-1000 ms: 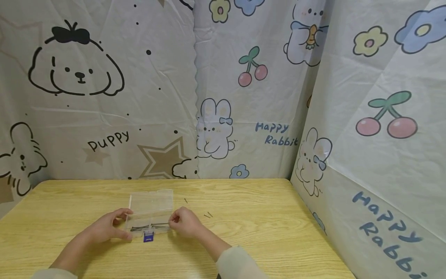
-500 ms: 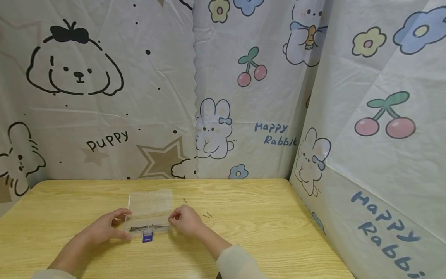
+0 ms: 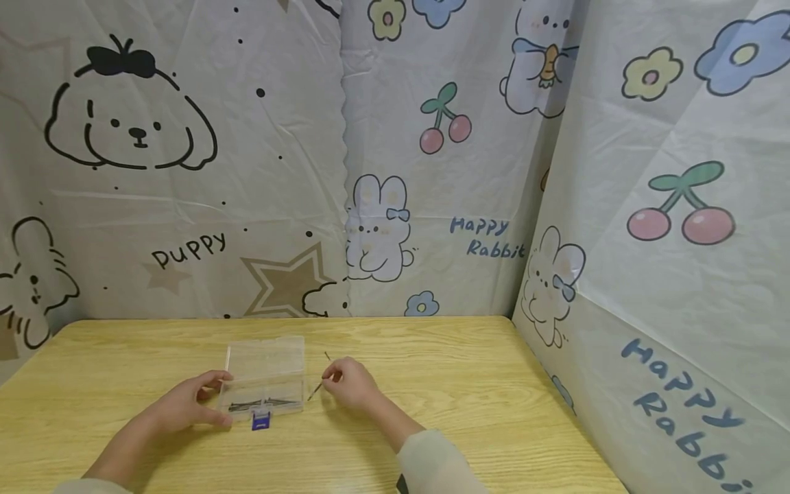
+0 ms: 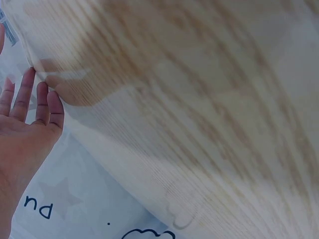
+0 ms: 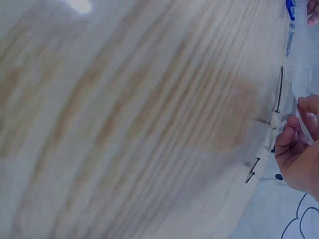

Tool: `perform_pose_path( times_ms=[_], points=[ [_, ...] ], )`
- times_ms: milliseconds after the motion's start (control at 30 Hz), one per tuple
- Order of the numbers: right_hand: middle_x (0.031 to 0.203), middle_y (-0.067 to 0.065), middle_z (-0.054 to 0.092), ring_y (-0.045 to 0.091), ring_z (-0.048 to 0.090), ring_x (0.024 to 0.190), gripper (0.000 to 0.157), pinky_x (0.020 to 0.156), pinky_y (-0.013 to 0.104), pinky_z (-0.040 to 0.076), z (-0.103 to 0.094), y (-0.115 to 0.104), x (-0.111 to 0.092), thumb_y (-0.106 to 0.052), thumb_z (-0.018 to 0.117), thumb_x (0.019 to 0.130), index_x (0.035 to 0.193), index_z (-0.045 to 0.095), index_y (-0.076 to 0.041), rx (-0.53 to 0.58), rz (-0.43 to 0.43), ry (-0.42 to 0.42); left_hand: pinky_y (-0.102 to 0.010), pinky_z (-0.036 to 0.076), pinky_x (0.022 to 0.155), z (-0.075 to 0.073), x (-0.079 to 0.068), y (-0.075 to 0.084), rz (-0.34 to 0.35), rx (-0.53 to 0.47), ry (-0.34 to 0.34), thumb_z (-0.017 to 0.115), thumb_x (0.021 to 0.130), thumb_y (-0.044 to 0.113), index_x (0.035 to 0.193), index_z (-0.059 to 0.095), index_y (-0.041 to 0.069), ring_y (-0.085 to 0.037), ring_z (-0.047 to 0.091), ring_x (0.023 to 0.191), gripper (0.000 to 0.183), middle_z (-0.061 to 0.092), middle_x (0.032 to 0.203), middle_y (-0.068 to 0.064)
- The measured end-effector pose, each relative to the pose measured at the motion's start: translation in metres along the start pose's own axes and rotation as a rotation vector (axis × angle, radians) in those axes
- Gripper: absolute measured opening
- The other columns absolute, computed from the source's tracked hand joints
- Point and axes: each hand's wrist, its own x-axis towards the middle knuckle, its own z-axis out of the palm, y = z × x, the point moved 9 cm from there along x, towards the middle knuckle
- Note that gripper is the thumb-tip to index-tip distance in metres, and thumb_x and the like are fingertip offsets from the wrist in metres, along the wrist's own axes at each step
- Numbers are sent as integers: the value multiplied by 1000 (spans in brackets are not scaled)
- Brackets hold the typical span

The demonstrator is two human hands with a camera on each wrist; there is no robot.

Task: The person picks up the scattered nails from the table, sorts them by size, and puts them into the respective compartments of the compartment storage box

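A clear plastic box [image 3: 265,358] stands with its lid raised, its blue latch [image 3: 261,420] facing the front. Dark nails [image 3: 253,405] lie in both halves of its base. My left hand [image 3: 182,406] grips the box's left side, thumb at the front corner and fingers at the back; the left wrist view shows only that hand's fingers [image 4: 21,102] by the table edge. To the right of the box is a single nail [image 3: 315,392], right at the fingertips of my right hand [image 3: 352,385]. A gap shows between those fingertips in the right wrist view, with the nail [image 5: 280,89] beside them.
Another nail [image 3: 328,355] lies on the wooden table [image 3: 444,412] behind my right hand. Two short nails [image 5: 253,170] show on the table in the right wrist view. Patterned cloth [image 3: 432,206] hangs behind the table and along its right side.
My right hand has moved from the box's right edge to the right, and a nail shows at its fingertips. The nail that stuck out toward it now lies in the box. My left hand stays.
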Motion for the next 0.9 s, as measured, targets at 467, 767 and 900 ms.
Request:
perform_pose_path(
  times_ms=[467, 767, 900],
  points=[
    [85, 0, 54, 9, 46, 71, 10, 60, 22, 40, -1, 16, 0, -16, 62, 90, 94, 67, -9, 20, 54, 31, -53, 45, 90, -1, -1, 2, 5, 4, 10, 78, 74, 34, 134, 40, 0, -45, 49, 112, 78, 43, 131, -32],
    [82, -1, 55, 9, 46, 68, 11, 58, 22, 39, 7, 19, 9, -17, 62, 90, 98, 67, -11, -21, 62, 9, -53, 46, 89, 0, -4, 2, -10, -15, 15, 79, 73, 34, 135, 40, 1, -48, 47, 113, 80, 42, 132, -33],
    [83, 0, 54, 10, 46, 69, 14, 58, 23, 39, 9, 20, 12, -15, 62, 89, 101, 65, -10, -4, 85, 6, -55, 45, 90, -1, -4, 2, -3, -6, 22, 79, 73, 34, 135, 40, 1, -50, 46, 114, 81, 41, 132, -34]
  ],
)
